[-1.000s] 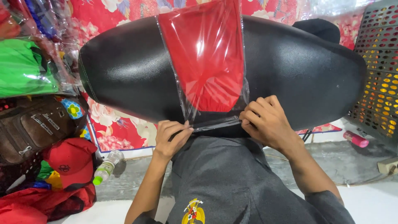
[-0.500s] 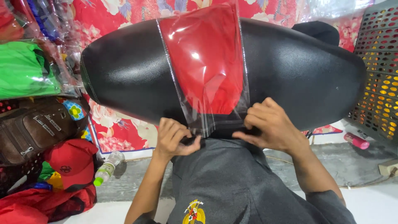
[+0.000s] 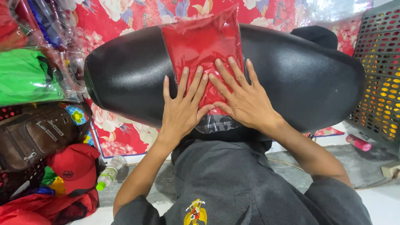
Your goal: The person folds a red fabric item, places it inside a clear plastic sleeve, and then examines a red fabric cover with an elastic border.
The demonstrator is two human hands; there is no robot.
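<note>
The near end of the clear plastic packet (image 3: 203, 50) slips under both palms and over the near edge of the black padded seat (image 3: 291, 71), so how far it hangs down is hidden. The packet holds one folded red cloth and lies across the middle of the seat, its far end standing up against the red flowered cloth (image 3: 125, 16) behind. The left hand (image 3: 182, 109) and the right hand (image 3: 243, 98) press flat on the packet side by side, fingers spread, thumbs almost touching, gripping nothing. The seat rests across the person's grey-clad lap. At the far left, clear bags (image 3: 25, 75) hold green and other coloured fabric, cut off by the frame. Nearer lie one brown bag (image 3: 35, 135), one red cap (image 3: 73, 166) and one small bottle (image 3: 109, 171), perhaps half empty. On the right stands a perforated grey crate (image 3: 381, 83), with one pink tube (image 3: 358, 143) below it.
</note>
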